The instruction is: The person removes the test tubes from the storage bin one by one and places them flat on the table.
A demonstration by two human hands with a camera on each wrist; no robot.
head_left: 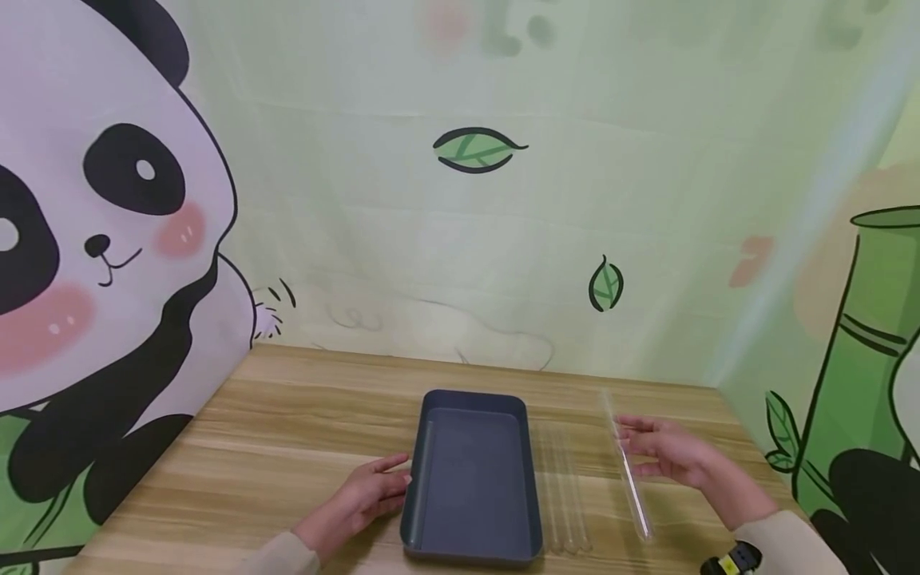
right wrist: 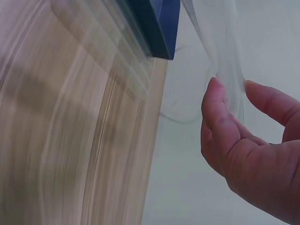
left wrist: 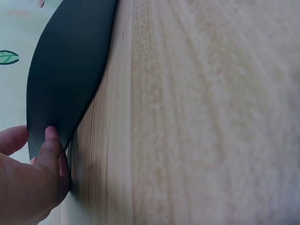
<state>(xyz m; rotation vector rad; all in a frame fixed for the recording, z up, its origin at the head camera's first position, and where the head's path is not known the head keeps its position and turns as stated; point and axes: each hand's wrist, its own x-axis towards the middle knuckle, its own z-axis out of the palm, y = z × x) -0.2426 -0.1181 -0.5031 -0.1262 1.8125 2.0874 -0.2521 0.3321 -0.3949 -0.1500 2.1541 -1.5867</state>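
Note:
A dark blue-grey rectangular tray (head_left: 470, 479) sits on the wooden table. At its left side is my left hand (head_left: 370, 491), its fingertips touching the outer wall. The left wrist view shows the fingers of this hand (left wrist: 35, 176) resting along the tray's dark side (left wrist: 68, 70). My right hand (head_left: 672, 451) pinches a long clear tube (head_left: 632, 487) between thumb and fingers, to the right of the tray. In the right wrist view the see-through tube (right wrist: 225, 47) passes between the thumb and fingertips of the hand (right wrist: 248, 140).
Several more clear tubes (head_left: 564, 495) lie side by side close to the tray's right wall. The wooden table (head_left: 323, 415) ends at a backdrop (head_left: 359, 239) printed with a panda, leaves and bamboo. A dark watch-like band (head_left: 731, 559) is at the right wrist.

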